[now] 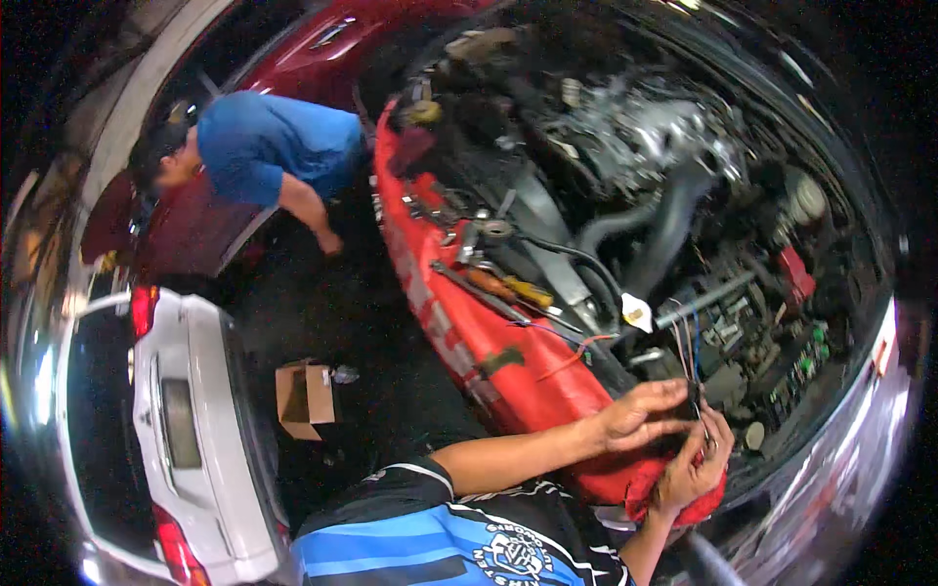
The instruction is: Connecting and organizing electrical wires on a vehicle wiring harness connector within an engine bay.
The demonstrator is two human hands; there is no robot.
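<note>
- Engine (650, 127): beyond my hands, farther up the bay; heavy, fixed, metal.
- Red fender cover (567, 402): under my forearms and off to their left; soft-looking sheet.
- My left hand (640, 415): half-curled, thumb and forefinger apart, fingertips at the wires; whether they pinch anything, I cannot tell.
- My right hand (696, 469): just below the left, fingers bent in around a dark slim piece.
- Pliers (528, 292), yellow-orange handles: left of and beyond my hands, lying at the cover's edge.
- Dark slim piece (696, 398): between my hands; probably light and stiff, best held mid-length. Its kind I cannot make out.
- Thin wires (696, 337), blue and pale: rising just above my fingertips; likely near weightless, limp, easily kinked. Best grip: on the insulation, close to the ends, without tugging.
</note>
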